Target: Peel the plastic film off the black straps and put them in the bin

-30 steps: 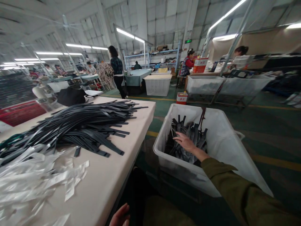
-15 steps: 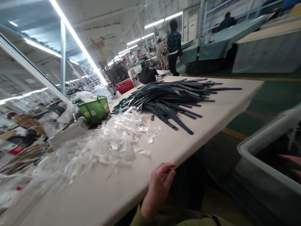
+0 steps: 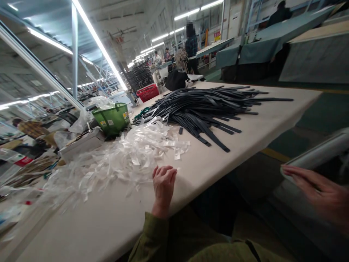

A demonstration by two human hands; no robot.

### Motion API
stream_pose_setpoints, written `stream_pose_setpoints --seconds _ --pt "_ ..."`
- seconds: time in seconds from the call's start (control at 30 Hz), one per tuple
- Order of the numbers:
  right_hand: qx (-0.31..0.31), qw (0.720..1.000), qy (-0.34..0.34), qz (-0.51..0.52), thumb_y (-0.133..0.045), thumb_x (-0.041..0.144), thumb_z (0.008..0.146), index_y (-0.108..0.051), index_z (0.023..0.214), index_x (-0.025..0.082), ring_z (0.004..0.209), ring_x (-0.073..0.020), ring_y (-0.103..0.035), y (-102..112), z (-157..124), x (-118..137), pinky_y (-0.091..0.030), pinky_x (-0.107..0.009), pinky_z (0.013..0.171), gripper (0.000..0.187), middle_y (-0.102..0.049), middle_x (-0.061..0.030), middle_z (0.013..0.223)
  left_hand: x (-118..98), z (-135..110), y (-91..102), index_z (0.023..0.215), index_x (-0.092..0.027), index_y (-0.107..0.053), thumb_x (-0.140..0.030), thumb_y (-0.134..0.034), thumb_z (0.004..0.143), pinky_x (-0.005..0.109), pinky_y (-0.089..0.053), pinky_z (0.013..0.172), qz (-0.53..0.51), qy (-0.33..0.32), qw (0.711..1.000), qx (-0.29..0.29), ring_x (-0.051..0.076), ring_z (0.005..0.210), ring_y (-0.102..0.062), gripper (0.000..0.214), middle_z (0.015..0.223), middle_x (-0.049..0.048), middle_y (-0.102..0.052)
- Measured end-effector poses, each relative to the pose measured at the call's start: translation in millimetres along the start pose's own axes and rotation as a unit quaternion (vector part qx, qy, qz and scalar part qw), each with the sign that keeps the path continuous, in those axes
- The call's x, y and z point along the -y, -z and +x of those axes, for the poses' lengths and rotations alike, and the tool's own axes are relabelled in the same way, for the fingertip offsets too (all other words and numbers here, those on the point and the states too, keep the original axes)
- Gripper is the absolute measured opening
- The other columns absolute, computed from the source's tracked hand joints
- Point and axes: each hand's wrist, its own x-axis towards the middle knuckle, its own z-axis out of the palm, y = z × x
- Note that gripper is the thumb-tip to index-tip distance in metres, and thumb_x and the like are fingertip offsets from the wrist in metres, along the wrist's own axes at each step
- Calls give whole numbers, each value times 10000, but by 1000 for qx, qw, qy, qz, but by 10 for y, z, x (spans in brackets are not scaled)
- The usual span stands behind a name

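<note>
Over the near part of the table, my left hand (image 3: 164, 185) is raised palm down with loosely bent fingers, and I see nothing held in it. Just beyond it spreads a heap of clear plastic strips (image 3: 141, 149). A pile of dark flat straps (image 3: 191, 109) lies farther back, with many ends fanned towards the right. At the right, my right hand (image 3: 320, 193) reaches past the table edge, its fingers stretched out close together. It is near the pale rim of a bin (image 3: 321, 147), and no held thing shows in it.
Behind the plastic stand a green basket (image 3: 111, 120) and a cardboard box (image 3: 81, 145). A red basket (image 3: 147, 93) and a black bag (image 3: 176, 80) are at the table's far end. A person (image 3: 191, 47) stands beyond, near covered tables (image 3: 261, 51).
My left hand has moved from the table edge inward, towards the plastic strips. My right hand has come up out of the bin area into fuller view. The view has shifted slightly.
</note>
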Motion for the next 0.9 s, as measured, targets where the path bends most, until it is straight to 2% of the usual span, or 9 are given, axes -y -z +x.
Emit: stream_pose_setpoints --seconds 0.07,0.17,0.3,0.4,0.57,0.63,0.7,0.77,0.9 --pt "116 982 -42 141 -554 634 836 -692 1077 291 962 -298 -695 -179 -61 542 -520 -441 903 441 -747 -99 1027 -122 -87 31 904 -297 -734 -220 -642 890 433 -307 1092 -41 -55 997 -42 179 983 -645 121 998 2 -738" --pt "297 888 -71 343 -622 619 827 -664 1137 216 871 -260 -711 -542 -112 1225 -565 -387 810 510 -744 -102 1023 -286 -273 71 927 -327 -736 -195 -643 886 420 -305 1101 -78 -119 988 -67 173 1017 -637 166 1009 -5 -735" --pt "468 797 -65 377 -580 621 852 -590 1239 144 748 -177 -681 -1079 -97 1826 -532 -273 639 614 -724 -89 961 -371 -520 111 974 -367 -732 -190 -659 871 419 -297 1112 -55 -150 986 -45 189 1056 -628 217 1049 -16 -738" --pt "519 776 -50 355 -669 504 804 -625 1177 126 575 -108 -576 -1386 -65 2088 -426 -202 496 533 -676 -12 760 -345 -650 133 1050 -398 -719 -186 -674 856 396 -289 1123 -51 -164 984 -38 196 1077 -626 290 1054 -20 -738" --pt "539 769 -15 344 -684 194 690 -636 1150 129 507 -84 -513 -1600 -49 2288 -388 -189 495 467 -604 65 612 -303 -798 175 1072 -426 -715 -193 -648 869 373 -310 1115 -78 -142 986 -35 193 1071 -633 316 1042 -26 -739" --pt "527 778 2 341 -647 170 684 -635 1148 132 518 -90 -518 -1607 -47 2306 -389 -194 506 466 -627 57 629 -330 -842 211 1042 -393 -730 -218 -651 869 368 -364 1075 -106 -99 989 -35 198 1048 -639 258 1031 -8 -741" --pt "505 794 19 338 -626 179 697 -627 1161 131 544 -96 -523 -1591 -36 2307 -395 -201 529 466 -644 47 652 -384 -869 253 999 -306 -740 -282 -671 855 339 -458 955 -181 5 983 -26 204 970 -652 162 992 29 -739" --pt "480 811 37 333 -621 190 712 -619 1183 136 573 -102 -526 -1565 -16 2304 -403 -208 560 474 -650 44 673 -453 -869 284 950 -221 -728 -388 -660 850 303 -509 791 -305 153 939 28 198 845 -654 207 914 52 -730" --pt "455 829 79 314 -616 174 734 -630 1202 152 614 -115 -552 -1531 -2 2316 -428 -218 608 469 -660 41 697 -586 -783 236 1001 -156 -716 -506 -644 827 280 -480 719 -525 339 759 185 179 753 -620 398 829 38 -717"
